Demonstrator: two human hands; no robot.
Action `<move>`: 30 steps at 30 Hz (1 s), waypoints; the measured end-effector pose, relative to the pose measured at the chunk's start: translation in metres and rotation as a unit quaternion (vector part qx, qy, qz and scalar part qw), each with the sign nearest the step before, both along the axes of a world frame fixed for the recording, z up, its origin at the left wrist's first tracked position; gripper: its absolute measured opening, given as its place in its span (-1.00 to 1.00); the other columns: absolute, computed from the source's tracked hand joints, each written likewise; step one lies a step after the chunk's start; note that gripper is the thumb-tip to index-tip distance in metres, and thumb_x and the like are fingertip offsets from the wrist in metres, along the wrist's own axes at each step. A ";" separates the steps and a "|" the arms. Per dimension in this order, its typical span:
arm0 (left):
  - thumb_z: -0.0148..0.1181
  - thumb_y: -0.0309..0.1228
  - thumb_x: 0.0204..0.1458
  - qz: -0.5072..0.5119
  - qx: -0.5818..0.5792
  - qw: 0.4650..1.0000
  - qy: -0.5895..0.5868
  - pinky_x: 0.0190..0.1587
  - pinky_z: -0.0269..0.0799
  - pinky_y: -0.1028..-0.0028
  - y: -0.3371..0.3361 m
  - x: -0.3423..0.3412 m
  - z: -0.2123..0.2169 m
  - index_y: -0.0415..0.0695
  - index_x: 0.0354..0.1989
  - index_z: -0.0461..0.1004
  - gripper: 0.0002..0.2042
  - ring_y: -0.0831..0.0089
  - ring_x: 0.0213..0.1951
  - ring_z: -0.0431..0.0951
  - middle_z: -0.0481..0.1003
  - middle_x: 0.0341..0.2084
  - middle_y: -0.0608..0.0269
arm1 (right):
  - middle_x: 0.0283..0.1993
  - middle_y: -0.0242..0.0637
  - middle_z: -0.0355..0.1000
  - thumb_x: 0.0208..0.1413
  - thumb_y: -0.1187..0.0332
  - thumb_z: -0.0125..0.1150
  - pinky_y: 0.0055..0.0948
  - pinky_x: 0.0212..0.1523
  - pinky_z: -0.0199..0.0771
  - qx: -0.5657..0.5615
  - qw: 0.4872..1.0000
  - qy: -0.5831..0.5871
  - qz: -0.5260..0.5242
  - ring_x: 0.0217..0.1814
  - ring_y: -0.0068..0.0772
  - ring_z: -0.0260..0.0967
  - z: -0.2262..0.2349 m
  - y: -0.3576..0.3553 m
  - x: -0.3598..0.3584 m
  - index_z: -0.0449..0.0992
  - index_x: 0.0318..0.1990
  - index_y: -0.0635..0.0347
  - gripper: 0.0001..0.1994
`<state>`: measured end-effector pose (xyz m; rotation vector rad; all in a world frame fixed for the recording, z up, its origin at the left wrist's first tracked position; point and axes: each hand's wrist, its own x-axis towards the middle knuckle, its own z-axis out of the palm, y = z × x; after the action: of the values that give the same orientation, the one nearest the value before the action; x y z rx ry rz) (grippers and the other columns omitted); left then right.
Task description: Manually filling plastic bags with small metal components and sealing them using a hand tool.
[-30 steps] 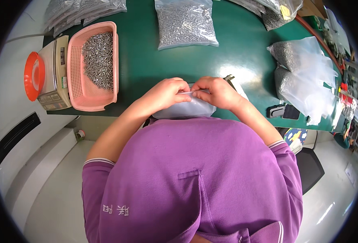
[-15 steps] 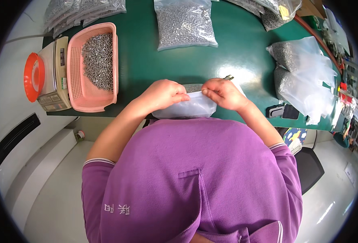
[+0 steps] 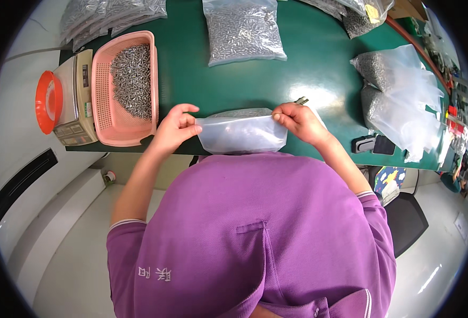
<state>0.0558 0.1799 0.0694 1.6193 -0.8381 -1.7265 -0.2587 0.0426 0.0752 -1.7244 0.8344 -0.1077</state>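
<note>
Green table, pink basket, seemingly clear bag.

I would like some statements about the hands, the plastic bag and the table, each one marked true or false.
1. Both hands pinch the top edge of the clear plastic bag. True: the left hand and the right hand grip its two ends.
2. The pink basket is empty. False: it holds small metal parts.
3. The scale stands left of the basket. True.
4. The table is red. False: it is green.
5. The orange lid lies on the held bag. False: it sits beside the scale.
</note>
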 end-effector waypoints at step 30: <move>0.22 -0.46 -0.07 0.010 -0.127 0.954 -0.271 -0.32 0.36 0.56 0.009 -0.029 0.025 -0.22 -0.39 0.52 -0.89 0.53 -0.40 0.45 0.47 -0.42 0.29 | -0.40 -0.36 0.41 0.00 0.38 0.26 -0.54 -0.29 0.37 -0.076 0.990 0.052 -0.102 -0.38 -0.51 0.30 0.014 0.014 -0.008 0.53 -0.32 0.23 -0.87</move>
<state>0.0273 0.1886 0.0941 1.9324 -1.2333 -1.1037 -0.2662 0.0563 0.0891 -1.7949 1.1037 -0.2257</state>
